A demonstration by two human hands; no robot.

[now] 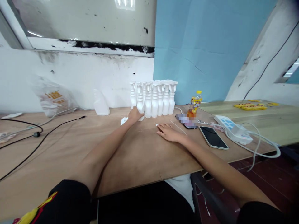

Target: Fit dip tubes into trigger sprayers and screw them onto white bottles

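Observation:
Several white spray bottles (154,101) stand upright in a tight group at the back of the brown table (140,149). My left hand (135,115) is closed round the lower part of the white spray bottle (140,99) at the group's front left. A small white item (124,120) lies just left of that hand. On the tabletop, right of centre, my right hand (168,132) rests with its fingers spread; a small white piece (157,124) is at its fingertips.
A white bottle without a sprayer (101,104) and a plastic bag (54,101) stand at the back left, near black cables (46,137). To the right are a drink bottle (194,105), a phone (213,137), a power strip (233,130) and yellow pieces (253,106).

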